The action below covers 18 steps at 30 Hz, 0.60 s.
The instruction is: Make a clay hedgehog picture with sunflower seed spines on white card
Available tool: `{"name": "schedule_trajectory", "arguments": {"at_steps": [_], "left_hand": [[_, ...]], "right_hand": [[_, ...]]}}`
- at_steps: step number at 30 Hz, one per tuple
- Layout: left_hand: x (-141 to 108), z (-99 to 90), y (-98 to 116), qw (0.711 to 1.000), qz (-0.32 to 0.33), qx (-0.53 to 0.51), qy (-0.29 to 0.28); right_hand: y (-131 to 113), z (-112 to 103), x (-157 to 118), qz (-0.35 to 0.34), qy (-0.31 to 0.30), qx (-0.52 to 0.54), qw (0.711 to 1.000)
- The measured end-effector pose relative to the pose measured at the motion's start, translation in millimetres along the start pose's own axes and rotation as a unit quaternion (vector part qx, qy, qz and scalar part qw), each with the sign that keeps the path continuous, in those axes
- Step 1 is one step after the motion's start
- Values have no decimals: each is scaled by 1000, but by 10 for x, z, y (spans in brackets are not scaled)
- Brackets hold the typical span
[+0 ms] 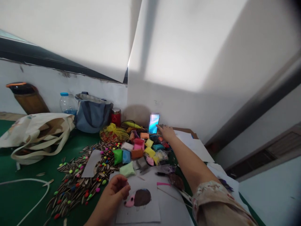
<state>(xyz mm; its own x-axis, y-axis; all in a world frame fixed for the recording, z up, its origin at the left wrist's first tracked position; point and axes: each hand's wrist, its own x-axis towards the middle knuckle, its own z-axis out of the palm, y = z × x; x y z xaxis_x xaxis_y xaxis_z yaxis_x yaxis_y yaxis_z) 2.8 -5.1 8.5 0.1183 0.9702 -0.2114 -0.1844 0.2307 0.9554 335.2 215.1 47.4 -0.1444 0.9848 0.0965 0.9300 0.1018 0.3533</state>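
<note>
My right hand (pixel 166 131) reaches forward to the lit phone (pixel 154 124), which stands upright against the wall; a fingertip is at its screen, the fingers apart. My left hand (pixel 118 188) is curled at the left edge of a white card (pixel 138 216), with thumb and fingertips close together; whether anything is between them cannot be made out. On the card is a hedgehog-like figure (pixel 142 197) with a dark brown body and pink face. Behind the card lie several coloured clay packets (pixel 137 153), among them a pale green one (pixel 127 169) near my left hand.
Sunflower seeds mixed with coloured beads (pixel 77 185) spread over the green table (pixel 14 204) at left. Behind them stand a cream bag (pixel 39 125), a blue bag (pixel 92 114), a red jar (pixel 116 117) and bottles. Scissors (pixel 185 195) lie beside my right forearm; a white cable (pixel 30 180) curves at left.
</note>
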Motion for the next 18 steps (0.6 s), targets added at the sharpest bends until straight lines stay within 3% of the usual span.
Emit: {"name": "schedule_trajectory", "arguments": {"at_steps": [9, 18], "left_hand": [[20, -36, -25, 1000, -21, 18, -6], [24, -31, -28, 999, -39, 14, -4]], "right_hand": [[-50, 73, -6, -65, -7, -8, 998], [-110, 110, 90, -50, -9, -8, 999]]}}
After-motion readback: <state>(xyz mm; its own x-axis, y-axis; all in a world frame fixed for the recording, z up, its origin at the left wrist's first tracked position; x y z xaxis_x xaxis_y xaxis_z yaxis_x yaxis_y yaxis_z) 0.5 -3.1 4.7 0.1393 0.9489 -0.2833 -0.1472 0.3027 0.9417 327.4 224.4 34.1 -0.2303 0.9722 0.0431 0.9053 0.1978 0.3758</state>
